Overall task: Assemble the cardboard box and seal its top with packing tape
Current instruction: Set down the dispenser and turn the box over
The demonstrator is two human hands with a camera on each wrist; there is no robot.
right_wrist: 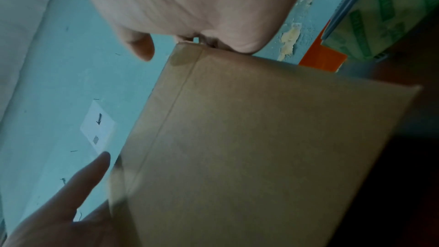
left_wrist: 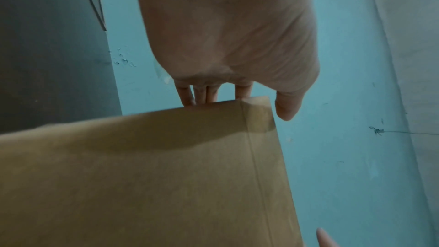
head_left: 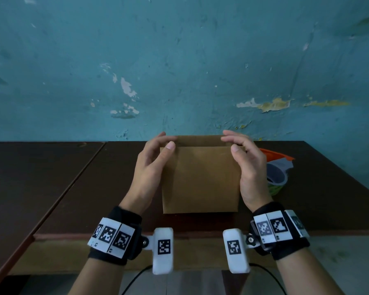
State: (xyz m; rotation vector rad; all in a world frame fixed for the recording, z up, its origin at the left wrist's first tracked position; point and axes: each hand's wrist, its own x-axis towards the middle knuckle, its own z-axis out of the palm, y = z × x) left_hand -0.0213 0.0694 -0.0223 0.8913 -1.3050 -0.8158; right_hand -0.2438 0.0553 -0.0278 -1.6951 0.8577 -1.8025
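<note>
A brown cardboard box (head_left: 200, 179) stands upright on the dark table (head_left: 90, 179), with its front panel facing me and a taller back panel behind. My left hand (head_left: 158, 152) is at its top left corner, fingers (left_wrist: 190, 97) reaching behind the top edge and the thumb just off the front corner. At the top right corner my right hand (head_left: 243, 154) mirrors it: fingers over the back edge, thumb (right_wrist: 140, 48) apart from the cardboard. Both hands look loosely curved, and neither clearly pinches the box (left_wrist: 142, 176) (right_wrist: 261, 138).
A tape dispenser (head_left: 278, 173), orange and grey with a green-printed roll (right_wrist: 370, 16), lies on the table right of the box, partly hidden by my right hand. A peeling teal wall (head_left: 179, 71) rises right behind the table. A table seam runs at the left.
</note>
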